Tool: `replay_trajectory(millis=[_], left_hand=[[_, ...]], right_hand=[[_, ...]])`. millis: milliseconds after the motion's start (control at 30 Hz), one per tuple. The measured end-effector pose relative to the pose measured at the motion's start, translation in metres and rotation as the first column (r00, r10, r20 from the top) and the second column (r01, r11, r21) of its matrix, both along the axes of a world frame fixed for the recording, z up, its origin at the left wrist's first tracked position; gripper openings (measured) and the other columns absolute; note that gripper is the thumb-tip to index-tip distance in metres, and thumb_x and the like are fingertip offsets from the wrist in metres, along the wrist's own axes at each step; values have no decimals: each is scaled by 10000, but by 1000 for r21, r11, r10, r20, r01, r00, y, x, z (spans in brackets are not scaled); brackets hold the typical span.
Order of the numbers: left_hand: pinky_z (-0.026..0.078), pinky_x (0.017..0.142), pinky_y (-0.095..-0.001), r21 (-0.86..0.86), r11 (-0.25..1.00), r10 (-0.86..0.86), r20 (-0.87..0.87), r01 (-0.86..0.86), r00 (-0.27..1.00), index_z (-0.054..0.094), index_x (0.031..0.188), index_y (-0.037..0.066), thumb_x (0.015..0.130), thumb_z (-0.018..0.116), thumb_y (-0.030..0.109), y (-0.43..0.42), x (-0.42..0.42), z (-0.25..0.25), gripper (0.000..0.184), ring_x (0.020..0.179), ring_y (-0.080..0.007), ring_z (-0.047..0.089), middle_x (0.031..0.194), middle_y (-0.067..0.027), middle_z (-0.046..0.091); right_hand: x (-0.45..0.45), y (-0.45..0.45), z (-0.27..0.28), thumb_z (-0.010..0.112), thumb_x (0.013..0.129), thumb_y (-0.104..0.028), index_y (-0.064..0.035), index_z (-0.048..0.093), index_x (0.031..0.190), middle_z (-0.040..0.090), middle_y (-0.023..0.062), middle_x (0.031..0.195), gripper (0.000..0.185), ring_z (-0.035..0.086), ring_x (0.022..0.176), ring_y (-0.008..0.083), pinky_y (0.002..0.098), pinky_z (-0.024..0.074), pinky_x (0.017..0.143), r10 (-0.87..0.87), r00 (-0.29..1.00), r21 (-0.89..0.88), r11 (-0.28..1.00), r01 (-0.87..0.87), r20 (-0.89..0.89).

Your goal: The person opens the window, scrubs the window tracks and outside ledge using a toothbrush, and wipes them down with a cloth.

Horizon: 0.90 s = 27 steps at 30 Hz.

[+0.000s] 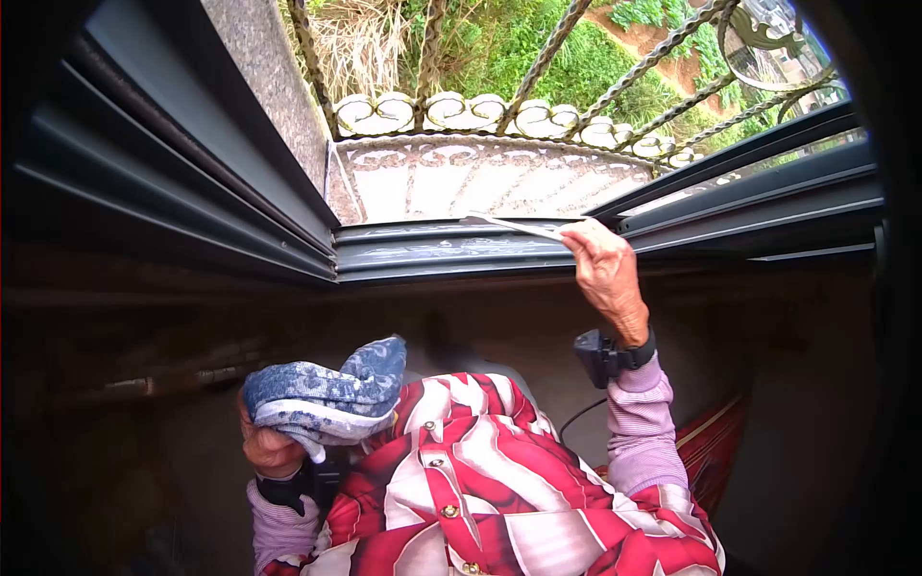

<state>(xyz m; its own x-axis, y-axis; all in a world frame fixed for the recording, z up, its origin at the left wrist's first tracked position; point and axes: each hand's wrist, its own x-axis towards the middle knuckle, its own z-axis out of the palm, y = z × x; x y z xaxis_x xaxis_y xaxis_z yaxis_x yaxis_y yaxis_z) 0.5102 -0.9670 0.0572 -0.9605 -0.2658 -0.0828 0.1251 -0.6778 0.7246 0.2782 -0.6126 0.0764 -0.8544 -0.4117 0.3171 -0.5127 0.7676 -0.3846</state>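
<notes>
My right hand (607, 271) is closed around the end of a slim, white-handled tool (523, 228). Its darker tip reaches left over the dark window sill track (432, 252); the tip is too small to tell whether it is a brush or a blade. Whitish smears lie along the track. Lower left, my left hand (271, 449) grips a bunched blue-and-white cloth (327, 392) in front of my body, apart from the sill. The cloth hides most of that hand's fingers.
Dark window frames stand at the left (192, 144) and right (768, 197) of the opening. Outside is a pale stone ledge (461, 178), bounded by a twisted metal railing (538, 67) with scrolls. Greenery grows beyond. A black cable (581, 411) hangs near my right sleeve.
</notes>
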Motion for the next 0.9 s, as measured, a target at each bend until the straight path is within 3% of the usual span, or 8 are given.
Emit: replay_trajectory(millis=[67,133,233,333,433,700,767,900], left_hand=[[530,856,-450,6,1000,-12,-20,13,1000,539,1177,-22,593,591,-22,-1,1,-2,586,957,-347,645,1065,-218,634],[531,857,-454,-4,999,-46,-60,46,997,540,1184,-1,597,588,-35,0,-3,-3,590,966,-350,641,1079,-219,627],[536,820,-407,20,994,105,51,-106,993,589,1032,-98,570,518,61,13,-2,10,495,858,-320,657,957,-213,655],[530,864,-487,1,999,-37,-60,38,997,547,1192,70,600,559,-91,-1,5,-8,614,1000,-358,627,1129,-219,605],[534,858,-490,22,999,-29,-64,30,998,541,1196,75,602,552,-103,1,1,-5,620,1000,-360,627,1125,-218,606],[535,858,-486,-11,1000,-18,-14,18,1000,529,1211,80,591,569,-93,-3,3,-9,645,992,-360,629,1124,-218,604],[533,862,-483,-14,1000,-24,1,24,1000,525,1218,84,589,570,-93,-1,0,-9,655,997,-358,627,1124,-216,604],[533,862,-474,22,1000,-19,-3,19,1000,519,1229,95,590,572,-92,1,0,-12,668,1009,-355,622,1128,-211,603]], right_hand=[[-4,7,2,621,830,-39,-16,655,887,644,131,830,71,639,775,311,334,494,673,-30,1000,0,1000,30,7],[-11,22,-8,612,822,-54,-43,656,902,650,124,843,91,643,787,313,352,509,691,-39,999,30,999,38,29],[-13,19,-16,606,811,-42,-55,650,881,652,113,833,84,644,788,300,363,507,689,-37,999,95,995,34,29],[-21,13,-39,606,813,-35,-65,629,872,651,120,835,70,641,811,296,367,504,726,83,992,144,987,-69,-94],[-20,-10,-50,590,832,-65,-91,635,870,644,102,846,65,622,808,307,382,478,713,47,988,205,979,-15,-150],[-20,-6,-24,588,817,7,-62,640,919,642,128,839,134,629,791,307,373,498,707,48,995,-15,999,-50,-85],[-18,-17,-35,567,826,-12,-88,631,973,643,129,882,177,626,805,301,374,500,716,116,993,200,974,-106,-38],[-20,-31,-43,538,830,-11,-123,618,1015,630,117,893,231,621,806,308,398,493,704,139,990,205,970,-134,-8]])
